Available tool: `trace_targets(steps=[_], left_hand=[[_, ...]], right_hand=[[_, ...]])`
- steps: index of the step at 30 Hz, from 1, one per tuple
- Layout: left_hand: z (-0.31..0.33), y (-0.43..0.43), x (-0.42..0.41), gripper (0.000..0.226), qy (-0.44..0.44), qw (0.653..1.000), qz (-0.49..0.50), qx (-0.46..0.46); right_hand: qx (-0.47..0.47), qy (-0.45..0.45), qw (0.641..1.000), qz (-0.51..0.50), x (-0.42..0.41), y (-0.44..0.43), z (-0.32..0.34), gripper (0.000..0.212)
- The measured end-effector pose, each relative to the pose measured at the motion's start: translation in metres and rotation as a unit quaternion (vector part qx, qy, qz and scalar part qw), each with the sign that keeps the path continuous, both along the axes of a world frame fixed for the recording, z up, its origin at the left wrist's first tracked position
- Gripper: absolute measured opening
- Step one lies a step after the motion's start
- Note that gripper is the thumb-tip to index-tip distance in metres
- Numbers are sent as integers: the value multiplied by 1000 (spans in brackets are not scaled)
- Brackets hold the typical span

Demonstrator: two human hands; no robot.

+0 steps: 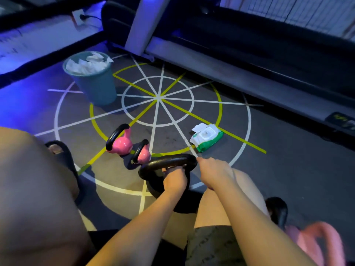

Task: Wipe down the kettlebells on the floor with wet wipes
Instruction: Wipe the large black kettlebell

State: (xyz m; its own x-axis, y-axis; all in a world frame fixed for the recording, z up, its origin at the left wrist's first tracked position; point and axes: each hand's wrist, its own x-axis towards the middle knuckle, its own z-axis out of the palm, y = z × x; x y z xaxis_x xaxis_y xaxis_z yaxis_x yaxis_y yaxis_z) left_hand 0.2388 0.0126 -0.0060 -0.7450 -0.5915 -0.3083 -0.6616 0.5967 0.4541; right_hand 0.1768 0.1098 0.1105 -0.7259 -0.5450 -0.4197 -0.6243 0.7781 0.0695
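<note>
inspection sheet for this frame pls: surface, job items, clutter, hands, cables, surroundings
Surface: grey gym floor, white and yellow circle-and-spoke lines.
Job's things: black kettlebell nearest; larger pink kettlebell and smaller pink kettlebell beyond it, side by side; wet wipes pack on the floor to the right, lid open.
Clutter: teal bin full of white wipes; blurred pink object lower right, unidentifiable.
Hands: left hand grips the black kettlebell's handle; right hand at the handle's right end, grip unclear.
Cables: black cable plugged into wall socket.
Surroundings: treadmill behind; blue lighting at left.
</note>
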Motion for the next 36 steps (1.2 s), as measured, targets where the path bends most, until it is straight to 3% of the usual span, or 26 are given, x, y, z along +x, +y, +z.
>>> trace_targets(steps=[3, 5, 7, 10, 11, 12, 13, 14, 17, 19, 21, 23, 25, 27, 28, 31, 33, 34, 36], left_hand=[[9, 16, -3, 27, 74, 985, 138, 68], [12, 28, -5, 20, 143, 941, 246, 184], [16, 34, -8, 17, 240, 836, 345, 353], [25, 26, -10, 29, 319, 627, 463, 538], [26, 21, -9, 33, 324, 587, 474, 571], [25, 16, -8, 36, 326, 568, 469, 592], [22, 12, -6, 35, 320, 579, 452, 599], [16, 9, -4, 30, 304, 620, 423, 587], [-2, 4, 8, 16, 238, 851, 244, 399], [-11, 2, 16, 25, 193, 945, 125, 234], [-13, 2, 18, 31, 169, 975, 81, 124], [-5, 4, 14, 29, 168, 967, 130, 137], [5, 8, 6, 16, 197, 911, 262, 249], [11, 13, 4, 6, 249, 825, 343, 374], [16, 16, 6, 6, 277, 769, 365, 445], [28, 18, 14, 16, 342, 555, 416, 634], [32, 12, 21, 17, 345, 446, 435, 702], [30, 7, 24, 16, 342, 417, 439, 719], [27, -5, 32, 14, 330, 396, 445, 733]], right_hand=[[8, -1, 1000, 19, -5, -4, -6, 39], [12, -10, 1000, 8, -13, -6, -7, 41], [17, -12, 1000, -4, -15, -6, -9, 44], [17, -2, 1000, -8, -13, -5, -12, 38], [12, 1, 1000, -11, -12, -5, -13, 37], [8, 4, 1000, -12, -11, -5, -14, 35], [7, 5, 1000, -12, -11, -6, -14, 35], [7, 6, 1000, -14, -10, -6, -14, 35], [0, 6, 1000, -20, -11, -7, -11, 34], [-4, 5, 1000, -21, -10, -8, -9, 33], [-5, 5, 1000, -23, -9, -6, -8, 33], [-15, 6, 999, -29, -6, -5, -7, 34], [-31, 10, 999, -42, -4, -4, -6, 36], [-54, 12, 997, -59, -5, -3, -5, 36], [-65, 11, 996, -66, -5, -4, -4, 35], [-81, 5, 994, -79, -8, -5, -5, 34], [-82, 3, 993, -81, -9, -7, -7, 34], [-83, 2, 993, -82, -10, -7, -8, 33], [-86, -1, 993, -87, -11, -7, -9, 33]])
